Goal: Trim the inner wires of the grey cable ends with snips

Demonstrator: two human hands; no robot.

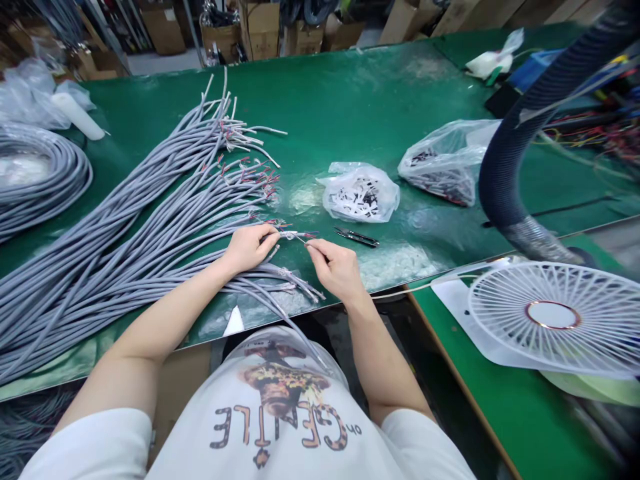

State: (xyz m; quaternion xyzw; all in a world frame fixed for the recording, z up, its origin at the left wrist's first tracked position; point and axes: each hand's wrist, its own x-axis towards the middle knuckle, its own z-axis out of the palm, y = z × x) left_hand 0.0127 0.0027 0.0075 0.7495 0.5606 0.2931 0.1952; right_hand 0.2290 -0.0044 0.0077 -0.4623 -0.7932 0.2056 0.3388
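Beyond a glossy green surface [320, 100], cardboard boxes [263, 30], a slim post [193, 30] and pale floor [163, 63] show, with another green surface [530, 413] at lower right

A green table [310, 93] bears grey cables [100, 227], a coil [75, 177], a bag [390, 198] of small parts [369, 195] — and snips [357, 236]

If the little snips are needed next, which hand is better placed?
Probably the right hand: it's nearer the snips, though it seems to pinch something thin. The left hand is farther away, among the grey cables.
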